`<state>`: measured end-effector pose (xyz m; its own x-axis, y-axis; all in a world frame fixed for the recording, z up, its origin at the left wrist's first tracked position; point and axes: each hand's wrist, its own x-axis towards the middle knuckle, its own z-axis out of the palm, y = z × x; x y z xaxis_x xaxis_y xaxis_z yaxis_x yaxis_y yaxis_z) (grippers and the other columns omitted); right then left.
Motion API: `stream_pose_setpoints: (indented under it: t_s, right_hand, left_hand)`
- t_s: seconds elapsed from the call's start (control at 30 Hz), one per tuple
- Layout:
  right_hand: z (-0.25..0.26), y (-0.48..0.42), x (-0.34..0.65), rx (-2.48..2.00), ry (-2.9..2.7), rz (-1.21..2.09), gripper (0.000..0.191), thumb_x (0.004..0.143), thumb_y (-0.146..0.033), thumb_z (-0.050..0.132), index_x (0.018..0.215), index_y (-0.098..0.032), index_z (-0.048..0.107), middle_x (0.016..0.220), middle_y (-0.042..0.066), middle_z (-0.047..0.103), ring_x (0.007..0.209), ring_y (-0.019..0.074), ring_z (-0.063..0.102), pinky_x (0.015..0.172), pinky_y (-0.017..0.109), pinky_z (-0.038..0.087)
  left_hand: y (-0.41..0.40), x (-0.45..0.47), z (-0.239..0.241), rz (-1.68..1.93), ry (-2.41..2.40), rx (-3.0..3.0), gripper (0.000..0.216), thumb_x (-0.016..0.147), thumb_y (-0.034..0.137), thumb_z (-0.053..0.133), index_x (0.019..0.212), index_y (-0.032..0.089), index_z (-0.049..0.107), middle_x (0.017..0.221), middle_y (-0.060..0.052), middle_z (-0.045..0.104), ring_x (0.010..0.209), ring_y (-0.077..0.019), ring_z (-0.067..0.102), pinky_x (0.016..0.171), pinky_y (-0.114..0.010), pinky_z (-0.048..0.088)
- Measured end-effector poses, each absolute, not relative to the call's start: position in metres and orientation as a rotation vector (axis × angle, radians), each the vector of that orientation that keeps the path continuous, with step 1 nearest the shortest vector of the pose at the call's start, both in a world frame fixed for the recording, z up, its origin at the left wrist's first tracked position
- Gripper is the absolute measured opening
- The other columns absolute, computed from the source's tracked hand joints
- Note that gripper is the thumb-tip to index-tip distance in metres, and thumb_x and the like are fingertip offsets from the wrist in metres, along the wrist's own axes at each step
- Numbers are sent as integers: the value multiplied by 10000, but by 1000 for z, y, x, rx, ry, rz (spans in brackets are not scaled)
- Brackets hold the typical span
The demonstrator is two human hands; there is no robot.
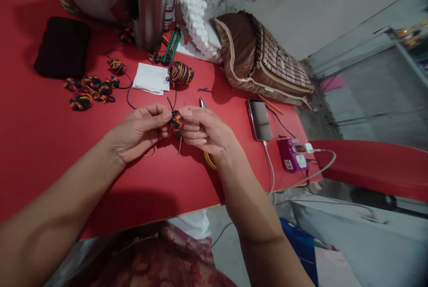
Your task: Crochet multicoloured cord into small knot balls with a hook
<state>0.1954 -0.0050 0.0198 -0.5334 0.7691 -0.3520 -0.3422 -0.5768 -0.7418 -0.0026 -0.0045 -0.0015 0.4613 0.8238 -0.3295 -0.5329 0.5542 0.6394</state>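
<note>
Between the fingertips of both hands is a small crocheted piece (177,121) in dark blue, orange and yellow yarn. My left hand (142,129) pinches its left side with thumb and fingers. My right hand (207,130) closes on its right side, fingers curled. A thin metal crochet hook (180,145) with a bit of green points down below the piece, by the right fingers. Scissors (210,161) with a yellow handle lie partly hidden under my right hand. Beyond the hands sits a multicoloured yarn ball (181,74), beside folded white paper (151,78).
Several crocheted pieces (91,85) and a smaller yarn ball (117,66) lie at left, near a black pouch (63,47). A steel bottle (152,8) and green cutter (172,46) stand behind. Rightward are a brown bag (264,55), a charging phone (260,120) and a purple power box (291,155).
</note>
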Motion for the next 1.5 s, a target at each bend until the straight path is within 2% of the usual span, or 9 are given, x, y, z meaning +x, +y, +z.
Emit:
stream_pose_setpoints:
  t_s: [0.13,0.33,0.47,0.57,0.63,0.8,1.1,1.33,1.5]
  right_hand:
    - [20,-7,193,-862,-830,2111,403,730,-292,1022,943,-166,704,565,-141,488,445,-1,238,404,134,209]
    - [21,-9,190,-936,-846,1955,376,710,-304,1035,853,-164,716,544,-133,512,436,-7,265,413,151,206]
    - [20,-9,190,-1007,-991,1868,400,679,-337,1054,823,-166,722,562,-102,602,419,-1,328,395,164,223]
    - [20,-10,190,-1066,-1080,1825,396,649,-317,1068,809,-157,743,595,-78,646,433,10,386,380,170,238]
    - [21,-10,189,-1074,-1073,1817,404,642,-332,1073,798,-157,743,603,-76,641,438,9,378,380,171,236]
    - [23,-9,190,-1070,-1048,1852,455,631,-410,1078,791,-165,729,550,-93,582,432,7,320,385,174,201]
    - [25,-11,191,-1090,-1068,1939,309,660,-225,971,761,-173,683,471,-141,479,377,-5,247,368,172,160]
    - [29,-10,192,-1092,-1058,1950,283,670,-239,926,753,-184,660,456,-141,482,367,-3,259,362,167,178]
    - [27,-10,191,-1113,-1049,1978,232,662,-202,878,759,-185,669,453,-146,479,361,-1,257,353,162,172]
  left_hand:
    - [-3,-4,-2,918,650,441,413,583,234,1139,762,141,779,698,-2,706,611,-81,626,612,-168,586]
    - [-2,-7,3,878,651,457,361,582,120,1075,842,125,824,793,-33,755,639,-108,661,592,-199,593]
    - [-2,-8,9,821,715,529,351,616,301,1077,771,116,822,728,-44,725,626,-119,649,575,-212,579]
    - [-2,-10,10,761,811,643,413,583,340,1109,697,123,776,644,-32,685,547,-92,597,509,-176,498]
    - [-2,-12,11,705,844,674,438,557,338,1122,704,134,764,608,-20,657,506,-94,575,471,-178,461]
    - [-5,-15,13,667,853,648,410,549,282,1109,765,159,783,612,-5,643,501,-99,562,478,-200,490]
    - [-5,-11,6,627,731,649,217,625,182,978,748,141,804,581,-25,650,448,-82,528,431,-173,426]
    - [-5,-9,11,638,793,576,348,521,175,1033,780,143,802,661,-28,717,546,-139,668,474,-204,546]
    - [-5,-9,11,633,848,616,382,527,227,1071,766,149,783,608,-13,683,502,-115,619,464,-190,517]
